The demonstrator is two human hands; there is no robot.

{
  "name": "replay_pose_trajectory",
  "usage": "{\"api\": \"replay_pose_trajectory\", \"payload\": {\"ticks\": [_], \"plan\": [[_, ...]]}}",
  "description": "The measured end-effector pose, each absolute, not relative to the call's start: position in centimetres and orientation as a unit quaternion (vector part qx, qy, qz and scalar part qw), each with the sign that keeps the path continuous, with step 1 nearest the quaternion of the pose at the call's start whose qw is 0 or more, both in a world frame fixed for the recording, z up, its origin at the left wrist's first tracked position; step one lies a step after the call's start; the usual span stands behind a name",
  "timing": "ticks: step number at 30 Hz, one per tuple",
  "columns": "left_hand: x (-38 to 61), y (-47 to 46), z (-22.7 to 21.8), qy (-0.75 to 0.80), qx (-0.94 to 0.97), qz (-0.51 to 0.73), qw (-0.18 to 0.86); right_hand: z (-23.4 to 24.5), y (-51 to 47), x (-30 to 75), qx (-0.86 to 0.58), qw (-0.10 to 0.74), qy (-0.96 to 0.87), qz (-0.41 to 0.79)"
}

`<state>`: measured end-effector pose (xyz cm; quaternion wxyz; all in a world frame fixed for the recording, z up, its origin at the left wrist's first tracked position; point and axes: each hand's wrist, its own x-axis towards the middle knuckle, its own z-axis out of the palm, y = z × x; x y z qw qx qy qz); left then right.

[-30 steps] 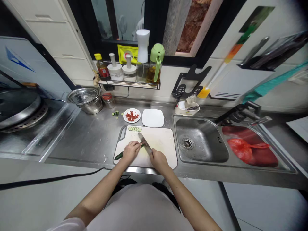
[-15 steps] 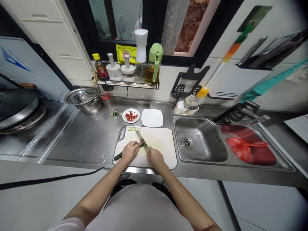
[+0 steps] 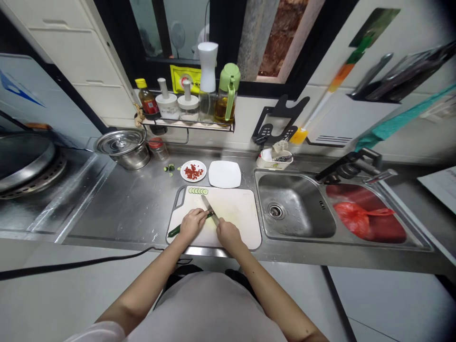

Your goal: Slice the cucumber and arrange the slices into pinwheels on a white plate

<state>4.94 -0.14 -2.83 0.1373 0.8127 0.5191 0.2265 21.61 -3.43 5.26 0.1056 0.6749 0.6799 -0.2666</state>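
Observation:
On the white cutting board (image 3: 242, 213) lies a dark green cucumber (image 3: 174, 231), mostly covered by my left hand (image 3: 193, 223). The fingers of that hand are closed on it, close to the blade. My right hand (image 3: 228, 234) is wrapped round the handle of a kitchen knife (image 3: 206, 203), whose blade crosses the cucumber's right end and points away to the left. A row of several pale green cucumber slices (image 3: 198, 191) lies along the board's far edge. Behind the board stand a white plate of chopped red pieces (image 3: 193, 171) and a bare white square plate (image 3: 224, 174).
To the right is a steel sink (image 3: 295, 204) with a red plastic bag (image 3: 352, 218) in its second basin. A lidded steel pot (image 3: 123, 147) and a red-lidded jar (image 3: 158, 148) stand at the back left, near green scraps (image 3: 171, 168). A seasoning rack (image 3: 188, 124) hangs above.
The knife blade has shifted very slightly at the cucumber's right end. Both hands stay in nearly the same place; the whole view has moved a little.

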Motion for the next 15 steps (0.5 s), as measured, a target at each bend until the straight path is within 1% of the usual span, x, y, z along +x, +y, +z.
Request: {"api": "replay_pose_trajectory", "payload": {"ticks": [4,9,15], "plan": [[5.0,-0.1,-2.8,0.520,0.812,0.224,0.139,5.7,-4.9,22.6,0.676,0.134,0.670,-0.276],[4.9,0.0,-2.9,0.524,0.810,0.219,0.145,5.5,-5.7,23.1,0.670,0.126,0.680,-0.271],[4.9,0.0,-2.8,0.525,0.810,0.218,0.146,5.0,-4.4,22.2,0.667,0.133,0.676,-0.282]]}}
